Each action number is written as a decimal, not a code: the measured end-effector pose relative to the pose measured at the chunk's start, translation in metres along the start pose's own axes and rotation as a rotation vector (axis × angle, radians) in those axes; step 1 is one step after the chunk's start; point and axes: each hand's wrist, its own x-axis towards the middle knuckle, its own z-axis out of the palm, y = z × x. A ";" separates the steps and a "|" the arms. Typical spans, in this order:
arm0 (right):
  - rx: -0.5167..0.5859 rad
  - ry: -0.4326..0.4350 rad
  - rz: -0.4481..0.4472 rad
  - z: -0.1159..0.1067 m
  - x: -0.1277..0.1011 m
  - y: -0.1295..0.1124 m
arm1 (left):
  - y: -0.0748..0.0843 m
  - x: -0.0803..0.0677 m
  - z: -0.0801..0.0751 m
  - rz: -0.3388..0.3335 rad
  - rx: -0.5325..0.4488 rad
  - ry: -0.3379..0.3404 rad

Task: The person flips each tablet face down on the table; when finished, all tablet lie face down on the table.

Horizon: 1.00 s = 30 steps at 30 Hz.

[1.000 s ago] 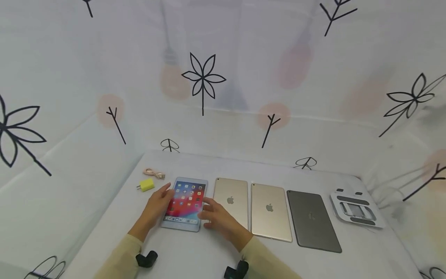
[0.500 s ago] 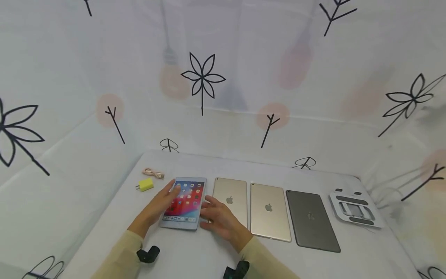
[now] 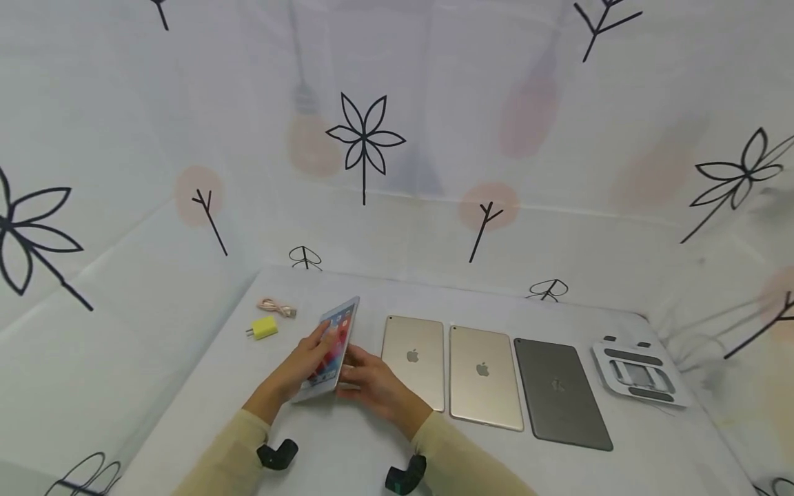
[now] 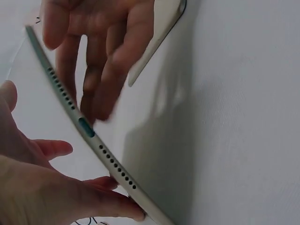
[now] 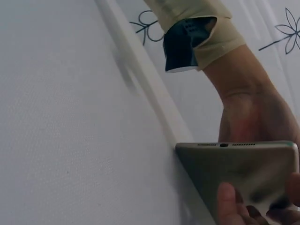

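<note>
A small white tablet with a lit screen of app icons tilts in the head view, right edge raised. My left hand holds its left side, thumb over the screen; its other fingers are partly hidden. My right hand is at the raised edge, fingers behind the back. In the left wrist view, the charging port and speaker holes line the tablet's lower edge; beyond it the right hand has fairly straight fingers. The right wrist view shows the tablet's plain back with right fingertips at it.
Two gold tablets and a dark grey tablet lie face down to the right. Beyond them is a white folding stand. A yellow plug adapter and a coiled cable lie at the back left.
The tablet lay flat on the table and now stands tilted, right edge up. My left hand has slid further over the screen, and my right hand has moved left to the tablet's edge and back.
</note>
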 end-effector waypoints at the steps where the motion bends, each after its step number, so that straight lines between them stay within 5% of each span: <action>1: -0.007 -0.006 -0.004 0.001 0.000 0.001 | 0.000 0.000 0.001 0.000 -0.025 -0.001; 10: 0.046 -0.050 -0.003 0.008 -0.004 0.005 | 0.002 -0.004 0.008 0.006 -0.170 0.010; 18: -0.144 -0.084 -0.051 0.012 -0.002 0.001 | 0.005 -0.008 0.005 0.081 -0.466 0.034; 25: -0.387 0.058 -0.153 0.006 -0.003 0.000 | 0.005 -0.010 -0.007 0.205 -0.524 0.089; 30: -0.445 0.222 -0.116 -0.004 -0.004 0.001 | 0.004 -0.011 -0.017 0.204 -0.557 0.108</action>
